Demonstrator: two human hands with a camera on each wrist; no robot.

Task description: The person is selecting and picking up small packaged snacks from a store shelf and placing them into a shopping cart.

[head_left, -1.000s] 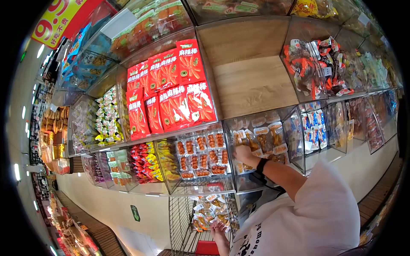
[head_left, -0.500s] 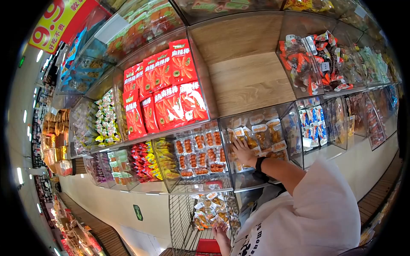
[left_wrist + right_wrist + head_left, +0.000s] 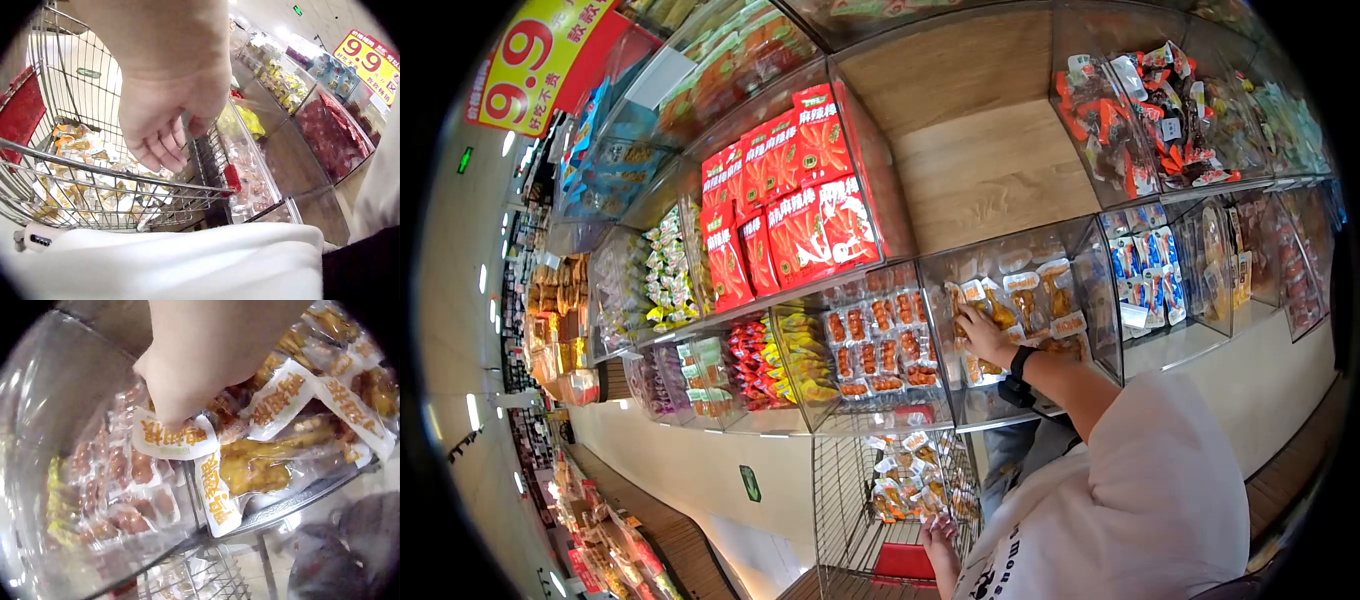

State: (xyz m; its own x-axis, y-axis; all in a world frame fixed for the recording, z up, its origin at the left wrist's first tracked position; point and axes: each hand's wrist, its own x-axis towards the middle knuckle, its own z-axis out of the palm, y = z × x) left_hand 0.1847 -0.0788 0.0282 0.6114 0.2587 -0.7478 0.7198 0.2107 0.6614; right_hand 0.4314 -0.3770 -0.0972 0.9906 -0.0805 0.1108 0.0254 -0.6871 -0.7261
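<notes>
My right hand (image 3: 988,338) is inside a clear bin of sealed packs with white labels and orange print. Its fingers reach down onto the packs (image 3: 1024,290) at the bin's left side. The right wrist view shows the hand (image 3: 194,369) touching a labelled pack (image 3: 175,439) near the divider, most fingertips hidden. My left hand (image 3: 169,112), loosely curled with nothing in it, hangs by the rail of a wire cart (image 3: 119,177). Similar packs (image 3: 78,194) lie inside the cart; the head view also shows this hand (image 3: 941,548) low in the middle.
Left of the bin, another holds small reddish packs (image 3: 885,345). Red bags (image 3: 800,235) stand on the shelf above, beside a bare wooden compartment (image 3: 990,180). Blue and white packs (image 3: 1150,275) fill a bin to the right. A red and yellow price sign (image 3: 535,65) hangs upper left.
The right hand has stayed in the same bin; its fingers spread over the packs, then bent slightly more. The left hand remains by the cart. The head view has shifted a little.
</notes>
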